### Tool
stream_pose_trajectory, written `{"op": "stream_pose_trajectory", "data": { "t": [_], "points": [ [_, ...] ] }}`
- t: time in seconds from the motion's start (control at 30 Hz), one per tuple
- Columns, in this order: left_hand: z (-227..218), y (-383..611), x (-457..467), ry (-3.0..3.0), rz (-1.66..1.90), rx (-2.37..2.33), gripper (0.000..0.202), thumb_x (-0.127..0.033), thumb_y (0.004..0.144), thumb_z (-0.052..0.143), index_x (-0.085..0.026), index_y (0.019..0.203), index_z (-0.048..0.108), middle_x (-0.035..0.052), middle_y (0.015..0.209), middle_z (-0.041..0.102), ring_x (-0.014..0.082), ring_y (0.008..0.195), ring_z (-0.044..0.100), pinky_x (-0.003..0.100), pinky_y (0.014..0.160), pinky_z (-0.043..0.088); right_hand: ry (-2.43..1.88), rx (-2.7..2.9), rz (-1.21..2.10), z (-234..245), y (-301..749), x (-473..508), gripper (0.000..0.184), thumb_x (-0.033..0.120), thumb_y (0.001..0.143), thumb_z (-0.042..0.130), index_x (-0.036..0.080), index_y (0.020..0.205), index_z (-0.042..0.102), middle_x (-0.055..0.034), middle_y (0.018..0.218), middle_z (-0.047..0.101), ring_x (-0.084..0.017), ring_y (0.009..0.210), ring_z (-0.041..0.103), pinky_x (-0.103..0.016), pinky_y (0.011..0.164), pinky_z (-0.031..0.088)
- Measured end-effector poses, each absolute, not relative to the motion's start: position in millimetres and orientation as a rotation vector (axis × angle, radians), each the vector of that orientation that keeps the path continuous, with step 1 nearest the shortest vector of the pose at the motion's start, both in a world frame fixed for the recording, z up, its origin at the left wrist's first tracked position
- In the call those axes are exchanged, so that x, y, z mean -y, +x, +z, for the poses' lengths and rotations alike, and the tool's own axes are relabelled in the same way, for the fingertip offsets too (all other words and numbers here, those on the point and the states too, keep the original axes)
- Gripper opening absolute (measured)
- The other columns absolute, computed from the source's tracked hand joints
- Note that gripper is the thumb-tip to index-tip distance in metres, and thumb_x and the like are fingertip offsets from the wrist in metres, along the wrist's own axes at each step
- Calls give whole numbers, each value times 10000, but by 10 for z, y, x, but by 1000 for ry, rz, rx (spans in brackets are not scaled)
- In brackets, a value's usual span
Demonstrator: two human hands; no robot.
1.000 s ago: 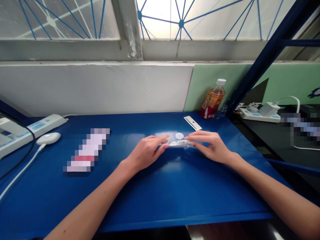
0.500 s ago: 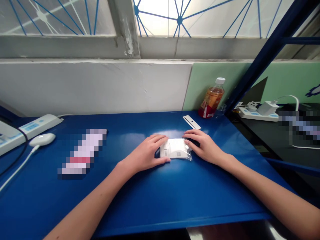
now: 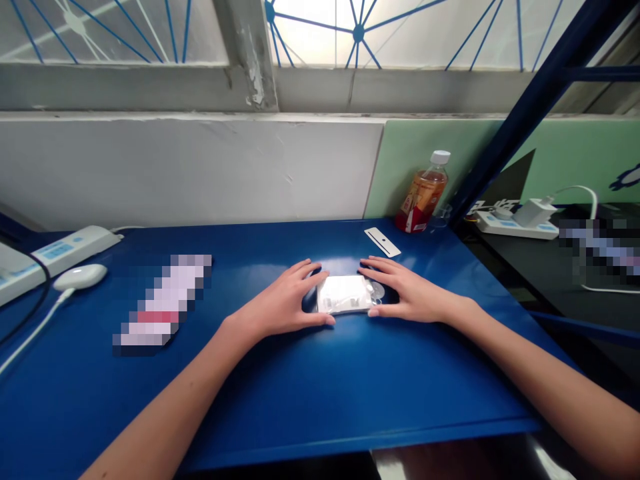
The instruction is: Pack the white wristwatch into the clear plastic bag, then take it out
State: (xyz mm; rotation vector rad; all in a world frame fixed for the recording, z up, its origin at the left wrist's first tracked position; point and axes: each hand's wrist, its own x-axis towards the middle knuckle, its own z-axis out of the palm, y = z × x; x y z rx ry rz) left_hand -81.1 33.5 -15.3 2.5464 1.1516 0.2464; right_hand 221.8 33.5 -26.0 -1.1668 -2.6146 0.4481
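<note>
A small white packet in clear plastic wrapping (image 3: pixel 344 293) lies flat on the blue table (image 3: pixel 360 380). My left hand (image 3: pixel 290 300) is at its left side, thumb and fingers spread around that end. On the other side, my right hand (image 3: pixel 405 290) also has its fingers apart, curved around the right end with the thumb near the front corner. Part of the clear wrapping with a round hang hole (image 3: pixel 377 291) shows between the right thumb and fingers. Whether the fingertips touch the packet is hard to tell.
A white card strip (image 3: pixel 383 242) lies behind the right hand. A drink bottle (image 3: pixel 424 193) stands at the back right corner by a blue post. To the left are a blurred-out flat object (image 3: pixel 170 300), a white charger (image 3: pixel 80 277) and a power strip (image 3: pixel 65 257).
My right hand has opened, its thumb moving down from the packet's top to the front right corner. My left fingers have come off the packet's surface and spread.
</note>
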Motion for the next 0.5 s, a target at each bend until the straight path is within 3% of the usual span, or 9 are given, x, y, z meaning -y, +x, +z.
{"op": "stream_pose_trajectory", "data": {
  "t": [0.5],
  "points": [
    [-125, -800, -333, 2476, 258, -1217, 895, -726, 741, 660, -160, 1411, 479, 168, 1541, 381, 358, 1459, 261, 508, 1146, 313, -1207, 2600, 462, -217, 2199, -313, 845, 661, 801, 638, 160, 1458, 466, -185, 1535, 395, -384, 1428, 335, -567, 1140, 334]
  ]
}}
